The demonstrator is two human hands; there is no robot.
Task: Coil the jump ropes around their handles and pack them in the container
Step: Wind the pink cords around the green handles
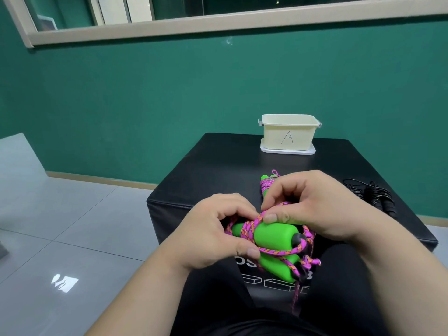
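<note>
A jump rope with two green handles (274,235) and a pink braided cord (247,227) is held in front of the black box. My left hand (213,231) grips the handles from the left, thumb pressing a strand of cord. My right hand (312,204) pinches the cord on top of the upper handle. Several turns wrap the handles and a loose end (296,297) hangs below. A second pink and green jump rope (268,181), coiled, lies on the box behind my right hand. The cream container (288,135) marked "A" stands open at the box's far edge.
The black box (218,170) serves as the table. A black jump rope (373,194) lies loosely on its right side. The container rests on a white lid (288,151). Grey tiled floor (60,226) spreads to the left, below a green wall.
</note>
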